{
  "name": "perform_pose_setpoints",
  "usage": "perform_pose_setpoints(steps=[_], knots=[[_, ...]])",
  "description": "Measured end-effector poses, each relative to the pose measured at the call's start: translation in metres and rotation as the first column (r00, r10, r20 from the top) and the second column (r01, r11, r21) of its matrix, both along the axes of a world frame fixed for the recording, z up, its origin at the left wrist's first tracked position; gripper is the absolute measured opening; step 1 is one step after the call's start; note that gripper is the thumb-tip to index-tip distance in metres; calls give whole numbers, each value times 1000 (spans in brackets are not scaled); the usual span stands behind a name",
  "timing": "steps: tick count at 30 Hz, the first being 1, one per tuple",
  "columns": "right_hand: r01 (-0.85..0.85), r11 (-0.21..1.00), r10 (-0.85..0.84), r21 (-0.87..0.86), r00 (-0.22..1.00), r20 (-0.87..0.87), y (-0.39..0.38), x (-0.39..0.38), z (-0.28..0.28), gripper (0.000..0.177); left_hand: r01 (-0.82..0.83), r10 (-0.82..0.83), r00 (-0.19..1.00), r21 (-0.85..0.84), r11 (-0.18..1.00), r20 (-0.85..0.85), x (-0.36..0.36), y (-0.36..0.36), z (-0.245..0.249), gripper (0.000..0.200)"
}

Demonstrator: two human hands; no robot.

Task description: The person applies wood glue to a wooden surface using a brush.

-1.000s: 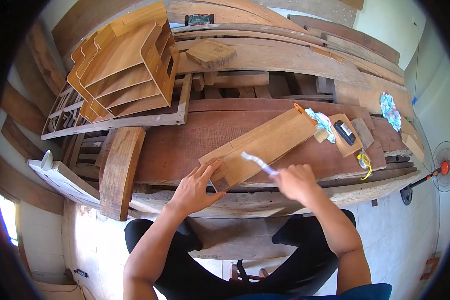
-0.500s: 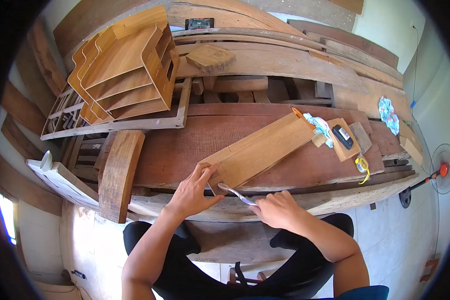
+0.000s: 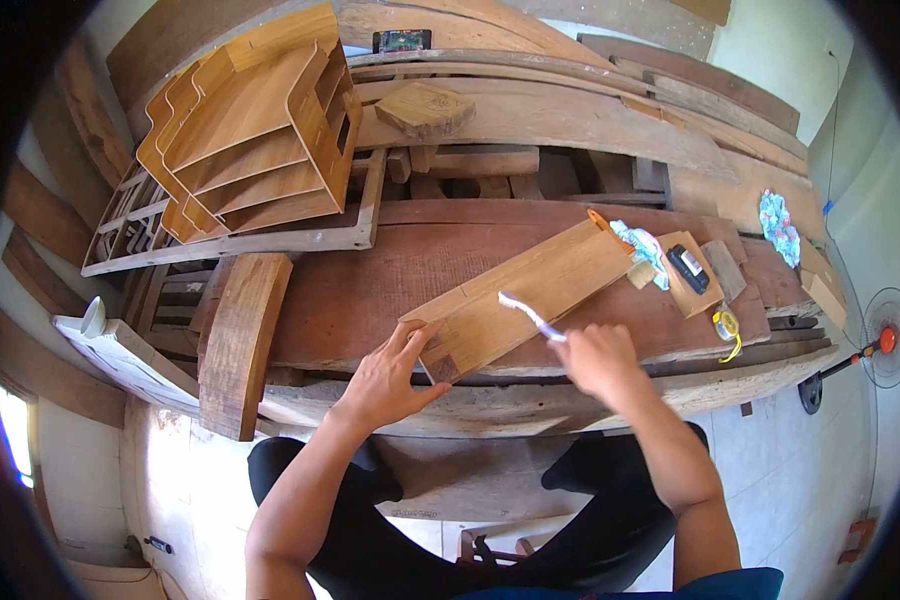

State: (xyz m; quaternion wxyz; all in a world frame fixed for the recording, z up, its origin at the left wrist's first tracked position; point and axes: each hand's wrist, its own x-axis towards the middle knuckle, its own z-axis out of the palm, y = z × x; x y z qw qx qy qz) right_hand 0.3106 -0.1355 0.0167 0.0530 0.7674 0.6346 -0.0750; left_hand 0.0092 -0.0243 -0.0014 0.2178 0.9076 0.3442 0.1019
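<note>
A long, light-brown wooden board (image 3: 530, 290) lies slantwise on the reddish-brown plank (image 3: 340, 270). My left hand (image 3: 382, 375) grips its near left end, fingers over the top edge and thumb by the end face. A dark patch shows at that lower corner. In my right hand (image 3: 595, 358) is a white and purple toothbrush (image 3: 530, 313), held by the handle. Its head is over the middle of the board, overlapping the board's face in this view. My right hand is slightly blurred.
An orange-handled tool (image 3: 598, 218), a patterned cloth (image 3: 642, 250), a black device (image 3: 687, 268) and a yellow tape measure (image 3: 725, 323) sit to the right. A tiered wooden organizer (image 3: 260, 130) stands back left. A curved wood block (image 3: 245, 340) is at left, a fan (image 3: 882, 340) far right.
My right hand has moved up and to the right, taking the toothbrush from the board's near end to above its middle. My left hand keeps its place on the board.
</note>
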Motion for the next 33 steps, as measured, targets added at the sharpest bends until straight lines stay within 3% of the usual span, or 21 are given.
perform_pose_setpoints(steps=[2, 3, 4, 6, 8, 10, 11, 12, 14, 16, 17, 20, 21, 24, 25, 28, 29, 30, 33], knots=[[-189, 982, 188, 17, 982, 10, -17, -28, -13, 50, 12, -13, 1000, 32, 999, 27, 4, 2, -1, 90], [-230, 969, 221, -90, 970, -99, -21, -50, -10, 50, 18, -19, 999, 46, 999, 30, 4, 1, -1, 91], [-367, 930, 362, -25, 925, -114, -27, -55, -17, 48, 25, -27, 999, 59, 998, 26, 3, 2, -1, 91], [-222, 973, 218, -65, 974, -65, -17, -38, 0, 47, 19, -19, 1000, 25, 1000, -3, 2, 1, 1, 92], [-15, 999, 15, 51, 1000, 2, -1, -8, -8, 45, 16, -16, 1000, 11, 1000, 0, 0, 0, 1, 93], [-83, 990, 79, 110, 996, 40, -13, -20, -11, 44, 34, -34, 999, 20, 999, 20, 0, 1, 0, 93], [-157, 987, 158, -38, 987, 22, -19, -37, -12, 45, 30, -31, 999, 24, 999, 30, 2, 2, 0, 93], [-236, 966, 226, -104, 969, -103, -25, -56, -9, 46, 32, -32, 999, 26, 999, 30, 2, 3, 0, 93], [-269, 962, 262, -52, 959, -109, -28, -62, -3, 42, 31, -31, 1000, 22, 999, 1, 1, 2, 1, 93], [-89, 995, 87, -49, 996, -26, -5, -38, 1, 42, 6, -6, 1000, 18, 1000, -28, 3, 0, 5, 92], [-94, 988, 88, 126, 995, 50, -5, -28, -13, 40, 1, 0, 999, 19, 1000, -37, 3, -1, 5, 91], [-243, 969, 241, -41, 969, -49, -22, -62, -8, 41, -9, 11, 999, 34, 999, -38, 5, 1, 5, 88], [-316, 947, 321, 62, 944, -81, -27, -75, -12, 42, 0, 1, 999, 37, 999, -35, 5, 3, 4, 87], [-245, 969, 247, 36, 966, -77, -11, -48, -4, 42, 4, -3, 999, 9, 1000, -46, 4, 2, 5, 84], [-201, 966, 203, 161, 979, 6, -5, -36, -14, 44, -7, 7, 999, 1, 1000, -39, 5, 2, 7, 83], [-304, 951, 308, 56, 947, -91, -25, -59, -15, 46, 18, -17, 1000, 41, 999, -23, 3, 4, 2, 82], [-359, 931, 348, -65, 926, -144, -28, -75, -12, 47, 18, -17, 1000, 45, 999, -18, 4, 5, 3, 82], [-371, 928, 358, -35, 914, -191, -30, -77, -17, 48, 21, -20, 1000, 47, 999, -20, 4, 6, 3, 81], [-131, 988, 124, -85, 989, -82, -6, -42, 5, 47, 30, -29, 999, 48, 998, -14, 0, 2, 1, 79]])
